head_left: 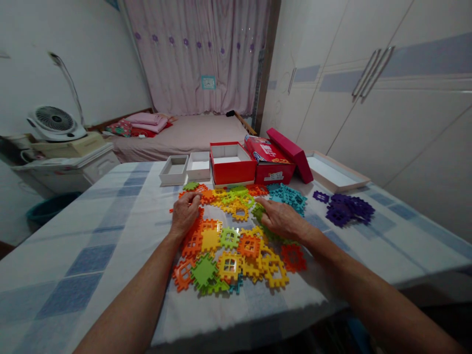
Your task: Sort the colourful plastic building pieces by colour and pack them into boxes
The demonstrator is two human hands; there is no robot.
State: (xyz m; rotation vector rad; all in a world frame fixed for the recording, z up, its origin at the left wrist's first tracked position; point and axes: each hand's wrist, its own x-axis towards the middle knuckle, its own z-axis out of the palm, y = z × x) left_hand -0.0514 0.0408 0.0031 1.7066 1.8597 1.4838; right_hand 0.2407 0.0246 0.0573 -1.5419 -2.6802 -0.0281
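Flat plastic building pieces with notched edges lie in a loose pile on the table. My left hand (185, 212) is at the pile's far left, its fingers curled down on an orange building piece (207, 196). Opposite it, my right hand (279, 217) is closed at a green building piece (258, 212), whose lower part the hand covers. Yellow building pieces (240, 211) lie between the hands. Nearer to me are a green piece (204, 270), a yellow window piece (229, 265) and an orange piece (294, 258). The fingertips of both hands are partly hidden.
Teal pieces (289, 197) form a heap beyond my right hand; purple pieces (348, 209) lie farther right. Behind the pile stand a grey box (174, 172), a white box (199, 172), an open red box (234, 172) and a printed red box (275, 172) with a lid leaning on it.
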